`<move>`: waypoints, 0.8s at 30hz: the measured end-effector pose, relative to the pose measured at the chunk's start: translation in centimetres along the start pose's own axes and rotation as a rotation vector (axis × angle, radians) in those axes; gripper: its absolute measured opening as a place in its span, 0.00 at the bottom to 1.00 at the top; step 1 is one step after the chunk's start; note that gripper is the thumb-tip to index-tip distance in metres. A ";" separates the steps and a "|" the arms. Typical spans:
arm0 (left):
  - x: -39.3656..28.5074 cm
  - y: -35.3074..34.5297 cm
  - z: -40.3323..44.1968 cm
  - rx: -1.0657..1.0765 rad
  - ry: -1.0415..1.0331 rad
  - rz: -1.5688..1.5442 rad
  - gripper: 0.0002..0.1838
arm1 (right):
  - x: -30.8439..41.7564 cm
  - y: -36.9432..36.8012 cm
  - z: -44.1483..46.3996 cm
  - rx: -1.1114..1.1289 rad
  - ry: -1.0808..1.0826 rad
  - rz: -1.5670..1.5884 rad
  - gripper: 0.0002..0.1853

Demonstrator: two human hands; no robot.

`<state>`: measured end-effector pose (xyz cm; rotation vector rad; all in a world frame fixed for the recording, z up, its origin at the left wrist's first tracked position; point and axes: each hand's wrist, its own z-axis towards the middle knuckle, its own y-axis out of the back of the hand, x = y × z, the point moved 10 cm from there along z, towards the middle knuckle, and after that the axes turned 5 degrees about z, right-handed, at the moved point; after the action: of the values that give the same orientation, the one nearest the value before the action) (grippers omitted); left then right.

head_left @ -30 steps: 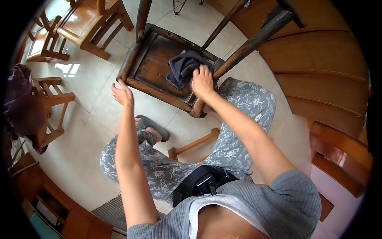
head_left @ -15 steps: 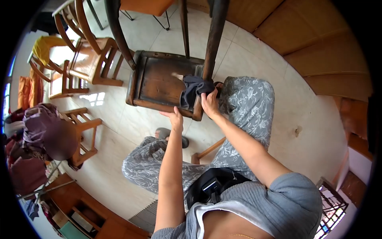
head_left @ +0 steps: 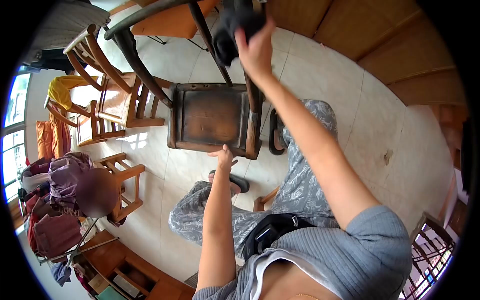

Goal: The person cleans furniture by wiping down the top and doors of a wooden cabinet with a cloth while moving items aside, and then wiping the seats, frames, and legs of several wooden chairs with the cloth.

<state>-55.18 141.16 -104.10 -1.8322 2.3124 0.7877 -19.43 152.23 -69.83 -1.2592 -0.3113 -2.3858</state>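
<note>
A dark wooden chair with a worn, brownish seat stands in front of me. My left hand is at the seat's near edge, fingers spread, the fingertips touching or very close to the wood. Higher up, my right hand grips a dark cloth at the upper part of the chair's right back post. The cloth is blurred and covers that bit of the post.
Lighter wooden chairs stand to the left, one with a yellow cloth over it. A wooden stool is beside hanging clothes. An orange seat is behind the chair, and wooden cabinets line the back right.
My right hand has moved with the cloth from the seat's right corner up to the top of the back post. My left hand stays at the seat's near edge.
</note>
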 end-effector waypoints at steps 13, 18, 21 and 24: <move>2.4 -2.2 8.4 0.341 -0.222 -0.041 0.52 | -5.4 0.7 -7.4 0.378 -0.241 0.156 0.28; 0.5 -0.9 3.9 0.136 -0.184 -0.011 0.52 | -0.9 -1.4 5.5 0.078 -0.103 0.333 0.24; -1.9 -0.1 -1.1 0.060 -0.185 -0.043 0.48 | -4.0 -0.5 -3.0 0.094 -0.216 -0.062 0.31; -1.3 -1.0 -0.2 0.196 -0.120 -0.026 0.52 | -7.7 1.6 -14.1 0.256 -0.182 -0.132 0.26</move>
<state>-53.84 142.12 -103.79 -1.6811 2.2002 0.6247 -25.16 147.39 -84.12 -1.3705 -0.7515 -2.2504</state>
